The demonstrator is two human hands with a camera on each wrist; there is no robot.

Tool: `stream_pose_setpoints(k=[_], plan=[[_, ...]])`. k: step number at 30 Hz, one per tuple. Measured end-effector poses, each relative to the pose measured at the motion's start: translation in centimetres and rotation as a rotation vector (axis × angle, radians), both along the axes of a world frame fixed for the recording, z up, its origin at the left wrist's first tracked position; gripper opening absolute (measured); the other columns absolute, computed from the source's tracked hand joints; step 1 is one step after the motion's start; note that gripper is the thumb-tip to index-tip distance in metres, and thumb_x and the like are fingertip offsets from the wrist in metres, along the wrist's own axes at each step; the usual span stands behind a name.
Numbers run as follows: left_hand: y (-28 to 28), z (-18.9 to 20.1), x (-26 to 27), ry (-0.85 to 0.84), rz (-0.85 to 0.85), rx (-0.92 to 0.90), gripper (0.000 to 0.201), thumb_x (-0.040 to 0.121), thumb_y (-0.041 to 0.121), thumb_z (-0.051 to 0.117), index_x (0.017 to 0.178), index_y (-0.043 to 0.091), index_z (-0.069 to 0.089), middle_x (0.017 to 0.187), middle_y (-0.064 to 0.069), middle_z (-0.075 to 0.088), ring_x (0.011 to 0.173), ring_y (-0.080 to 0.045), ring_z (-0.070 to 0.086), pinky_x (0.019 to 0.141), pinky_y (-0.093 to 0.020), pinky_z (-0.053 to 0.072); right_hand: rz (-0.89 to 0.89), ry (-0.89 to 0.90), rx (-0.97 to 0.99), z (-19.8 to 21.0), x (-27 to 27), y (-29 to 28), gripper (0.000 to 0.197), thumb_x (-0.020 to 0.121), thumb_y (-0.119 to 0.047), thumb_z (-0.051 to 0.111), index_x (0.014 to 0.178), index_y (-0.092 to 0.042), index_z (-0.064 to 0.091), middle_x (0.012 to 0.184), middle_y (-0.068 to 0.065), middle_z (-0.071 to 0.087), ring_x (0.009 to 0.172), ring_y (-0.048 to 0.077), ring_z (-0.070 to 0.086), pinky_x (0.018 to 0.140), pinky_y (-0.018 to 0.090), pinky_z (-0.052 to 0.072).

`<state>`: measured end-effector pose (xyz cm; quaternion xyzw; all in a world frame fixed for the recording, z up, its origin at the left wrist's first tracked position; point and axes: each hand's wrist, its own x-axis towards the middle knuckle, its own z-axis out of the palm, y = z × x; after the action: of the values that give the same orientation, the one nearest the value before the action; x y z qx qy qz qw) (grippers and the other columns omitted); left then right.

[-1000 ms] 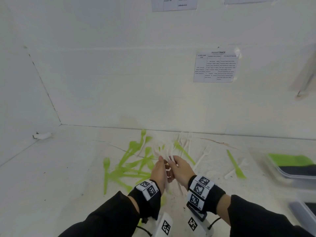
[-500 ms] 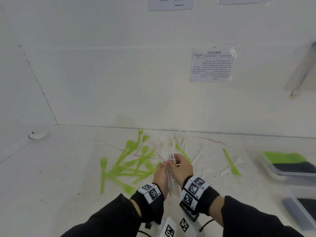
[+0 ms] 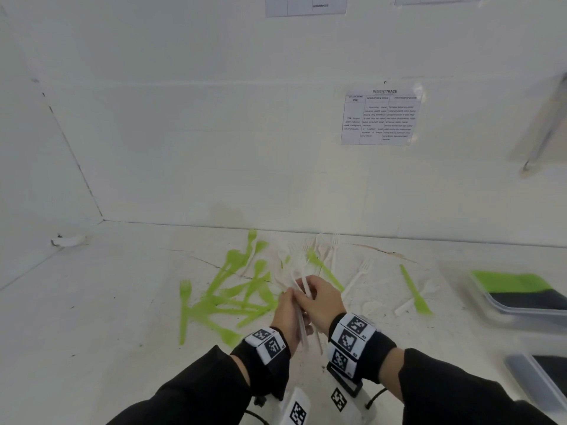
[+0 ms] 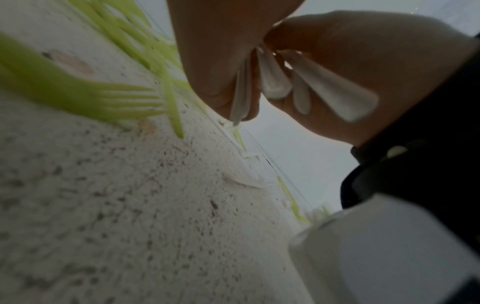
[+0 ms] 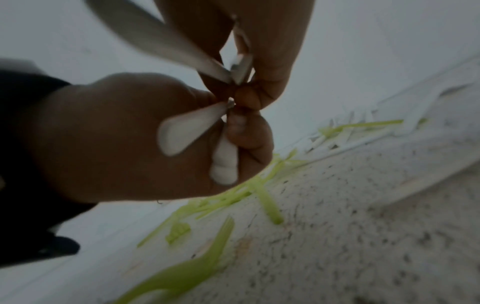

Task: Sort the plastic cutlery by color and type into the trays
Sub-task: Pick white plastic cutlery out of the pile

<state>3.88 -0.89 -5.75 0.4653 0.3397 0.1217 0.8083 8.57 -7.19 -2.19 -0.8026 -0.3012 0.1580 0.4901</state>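
Note:
Both hands meet over the table's middle and hold one bundle of white plastic cutlery [image 3: 302, 326], handles pointing back toward me. My left hand [image 3: 290, 299] grips the bundle from the left and my right hand [image 3: 308, 289] pinches it from the right. The left wrist view shows the white handles [image 4: 275, 82] fanned out between left hand [image 4: 221, 61] and right hand [image 4: 363, 61]. In the right wrist view the handles [image 5: 187, 131] stick out below the touching fingers. Which type the white pieces are is hidden. Green forks and spoons [image 3: 239, 296] lie scattered left of the hands.
More white cutlery [image 3: 319, 253] lies beyond the hands near the wall, and a green knife [image 3: 414, 289] with white pieces to the right. A clear tray [image 3: 491, 299] holding green items stands at the far right, with a second tray [image 3: 521, 375] nearer me.
The white pieces in the fingers have been gathered into a tighter bundle whose handles now hang between my wrists. Both hands stay at nearly the same spot.

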Motion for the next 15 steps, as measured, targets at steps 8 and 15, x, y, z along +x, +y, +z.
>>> stream_pose_setpoints(k=[8,15], plan=[[-0.1,0.4,-0.6,-0.021,0.008,0.066,0.05,0.1,0.038,0.018,0.093,0.013,0.06,0.058,-0.001,0.036,0.042,-0.009,0.027,0.04,-0.017,0.024,0.045,0.076,0.016,0.3,-0.2,-0.3,0.006,0.089,-0.021,0.058,0.094,-0.023,0.058,0.088,-0.001,0.065,0.082,0.013,0.062,0.067,0.016,0.047],[-0.5,0.9,-1.2,-0.023,0.044,0.035,0.048,0.101,0.04,0.019,0.098,0.016,0.06,0.064,0.001,0.038,0.043,-0.009,0.026,0.04,-0.018,0.022,0.043,0.208,-0.001,0.2,0.4,0.2,0.012,0.083,-0.017,0.063,0.077,-0.023,0.054,0.075,0.002,0.062,0.058,0.011,0.052,0.065,0.029,0.046]])
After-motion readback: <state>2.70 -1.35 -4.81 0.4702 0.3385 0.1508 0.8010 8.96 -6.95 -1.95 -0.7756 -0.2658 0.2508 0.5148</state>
